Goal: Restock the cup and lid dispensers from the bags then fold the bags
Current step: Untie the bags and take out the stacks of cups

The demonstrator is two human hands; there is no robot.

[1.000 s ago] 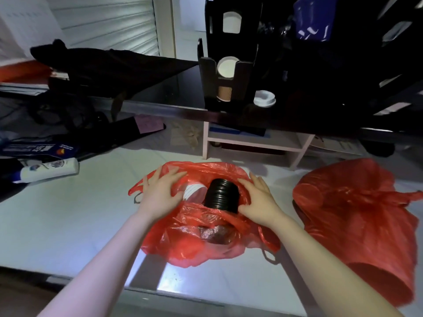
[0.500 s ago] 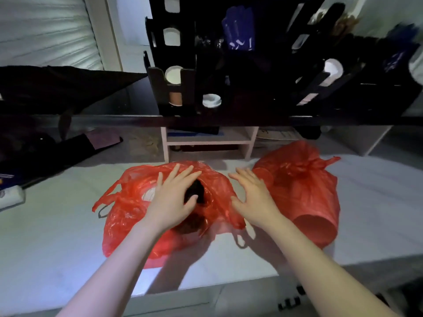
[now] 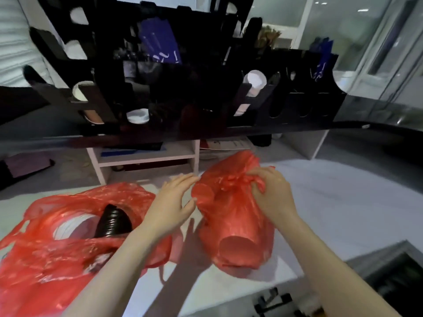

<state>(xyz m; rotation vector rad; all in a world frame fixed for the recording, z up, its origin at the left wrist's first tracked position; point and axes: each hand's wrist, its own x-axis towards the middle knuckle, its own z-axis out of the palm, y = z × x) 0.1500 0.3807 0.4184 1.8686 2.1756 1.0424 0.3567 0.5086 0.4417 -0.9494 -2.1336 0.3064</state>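
While the right hand point(image 3: 273, 197) pinches the knot of the tied red bag point(image 3: 233, 216), the left hand point(image 3: 170, 205) rests spread against its side. The open red bag point(image 3: 57, 243) lies left of both hands on the worktop point(image 3: 332, 202) — black lid stack point(image 3: 113, 221) inside.

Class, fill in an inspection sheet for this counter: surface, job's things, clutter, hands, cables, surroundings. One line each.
Surface: white counter, bare at right.
Job's things: open red bag at left showing a black lid stack; tied red bag at right, still knotted; black dispenser rack behind, a white lid in one slot.
Clutter: papers under the shelf.
Hands: left hand open at the tied bag's side; right hand pinching its knot.
Cables: nothing seen.
Surroundings: glass panels beyond the rack.
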